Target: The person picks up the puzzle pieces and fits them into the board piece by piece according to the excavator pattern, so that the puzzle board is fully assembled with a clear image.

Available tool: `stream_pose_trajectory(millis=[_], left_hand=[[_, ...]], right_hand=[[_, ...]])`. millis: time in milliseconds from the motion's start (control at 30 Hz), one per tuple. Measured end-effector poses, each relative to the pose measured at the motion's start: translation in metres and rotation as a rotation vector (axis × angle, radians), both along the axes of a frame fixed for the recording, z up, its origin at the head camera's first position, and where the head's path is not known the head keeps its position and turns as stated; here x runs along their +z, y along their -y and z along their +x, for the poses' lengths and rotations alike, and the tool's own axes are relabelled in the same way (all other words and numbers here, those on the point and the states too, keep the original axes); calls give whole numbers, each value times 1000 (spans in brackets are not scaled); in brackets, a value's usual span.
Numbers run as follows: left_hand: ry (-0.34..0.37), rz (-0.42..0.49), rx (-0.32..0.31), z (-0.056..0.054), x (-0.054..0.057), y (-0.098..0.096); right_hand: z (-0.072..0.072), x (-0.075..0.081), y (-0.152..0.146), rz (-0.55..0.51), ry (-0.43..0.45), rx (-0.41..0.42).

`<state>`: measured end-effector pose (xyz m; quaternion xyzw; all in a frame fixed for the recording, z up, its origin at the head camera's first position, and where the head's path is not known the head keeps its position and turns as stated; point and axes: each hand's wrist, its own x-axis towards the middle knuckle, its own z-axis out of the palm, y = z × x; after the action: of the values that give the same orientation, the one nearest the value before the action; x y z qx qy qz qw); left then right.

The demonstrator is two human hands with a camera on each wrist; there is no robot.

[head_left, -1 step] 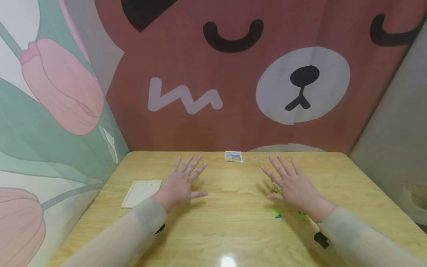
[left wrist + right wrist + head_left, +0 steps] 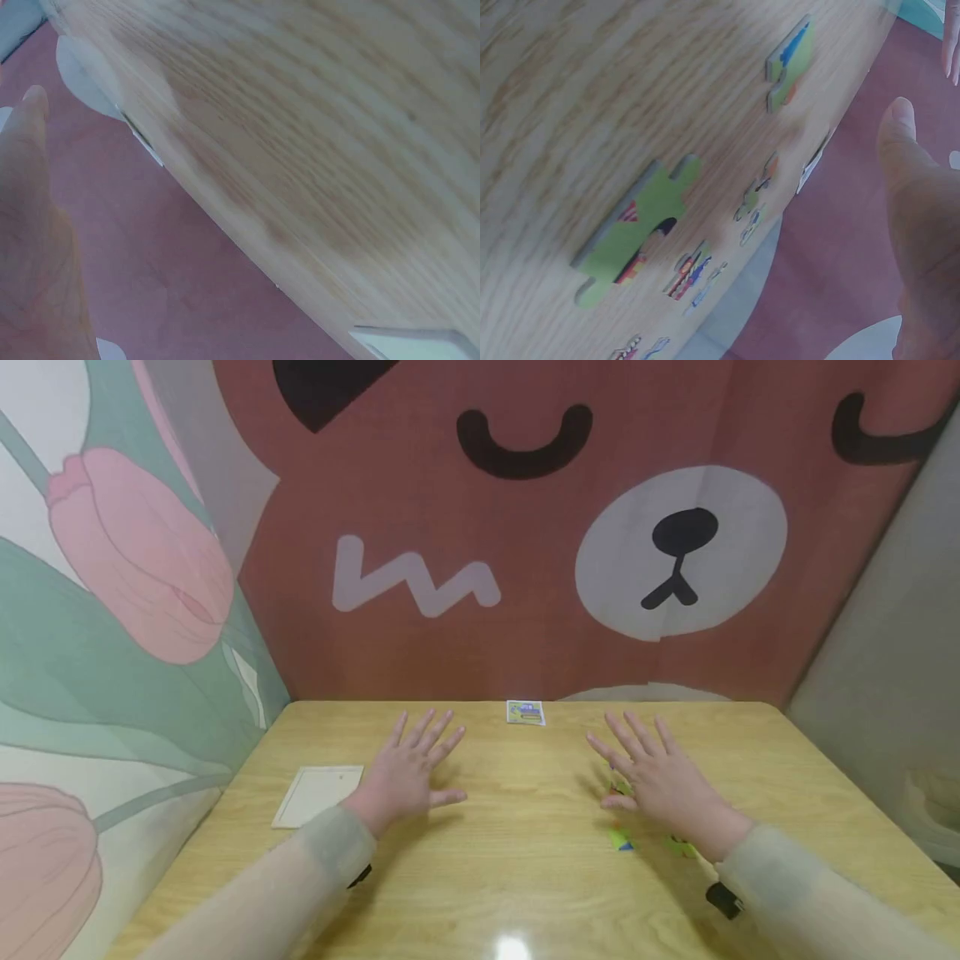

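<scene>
My left hand point(image 2: 397, 781) is held over the table with its fingers spread and nothing in it. A pale flat board with a raised rim point(image 2: 311, 797) lies beside it, partly behind the wrist. Fingers likewise spread, my right hand point(image 2: 667, 785) holds nothing above several loose jigsaw pieces. Among these are a green piece with a blue corner point(image 2: 622, 839) and a larger green piece point(image 2: 641, 225), plain in the right wrist view. Smaller-looking colourful pieces point(image 2: 688, 270) lie farther off; in the head view the right hand hides part of the group.
A small printed picture card point(image 2: 525, 712) lies at the far edge of the wooden table point(image 2: 502, 860). Behind it rises a curtain with a bear design point(image 2: 420, 652). A flower-patterned curtain point(image 2: 150, 710) borders the left side.
</scene>
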<state>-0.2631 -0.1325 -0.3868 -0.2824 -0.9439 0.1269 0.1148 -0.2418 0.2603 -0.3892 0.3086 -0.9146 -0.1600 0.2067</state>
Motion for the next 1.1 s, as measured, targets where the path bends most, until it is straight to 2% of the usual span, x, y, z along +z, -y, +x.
stream_pose_trajectory(millis=[300, 567, 700, 767, 933, 1100], left_hand=[[25, 19, -2, 1, -1, -2], [52, 12, 13, 6, -2, -4], [79, 55, 3, 9, -3, -4], [90, 104, -7, 11, -3, -1], [111, 220, -9, 13, -5, 20], [154, 346, 31, 21, -5, 58]], right_hand=[[-1, 1, 1, -47, 40, -20], [5, 2, 4, -108, 56, 7], [7, 2, 5, -105, 81, 1], [8, 2, 6, -107, 110, -9], [11, 0, 8, -139, 158, 4], [16, -5, 7, -175, 177, 60]])
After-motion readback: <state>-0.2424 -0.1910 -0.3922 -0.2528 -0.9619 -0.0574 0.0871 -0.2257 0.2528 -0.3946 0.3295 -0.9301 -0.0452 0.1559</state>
